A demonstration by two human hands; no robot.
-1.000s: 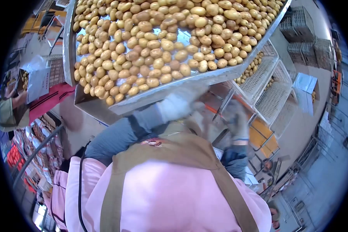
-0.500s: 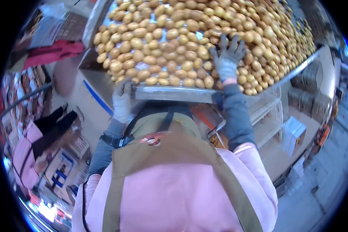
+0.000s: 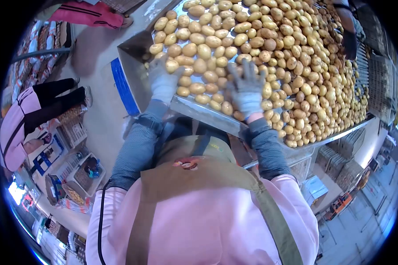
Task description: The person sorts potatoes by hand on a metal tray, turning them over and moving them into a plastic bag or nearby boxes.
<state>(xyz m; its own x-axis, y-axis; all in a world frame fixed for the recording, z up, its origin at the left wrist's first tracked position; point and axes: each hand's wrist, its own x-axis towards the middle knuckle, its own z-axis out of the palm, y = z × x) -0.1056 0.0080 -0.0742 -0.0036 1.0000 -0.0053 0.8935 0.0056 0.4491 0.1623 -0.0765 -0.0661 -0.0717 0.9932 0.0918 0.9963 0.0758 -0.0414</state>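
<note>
Many yellow-brown potatoes (image 3: 296,66) cover a metal sorting table (image 3: 208,113), packed more thickly on the right. My left hand (image 3: 164,80), in a grey-white glove, lies over the table's near left corner, its fingers spread beside the potatoes and holding nothing. Farther right, my right hand (image 3: 246,88), gloved alike, rests on the potatoes near the front edge with its fingers apart. Nothing is gripped in it.
A co-worker's dark-gloved hand (image 3: 350,42) reaches in at the far right. Another person in pink (image 3: 20,119) is at the left, near crates (image 3: 86,174). A blue strip (image 3: 124,87) marks the table's left side. Stacked crates (image 3: 382,84) stand at the right.
The view has turned, so the table sits farther right. My left hand has moved from the front rim onto the corner by the potatoes. My right hand is lower, closer to my left.
</note>
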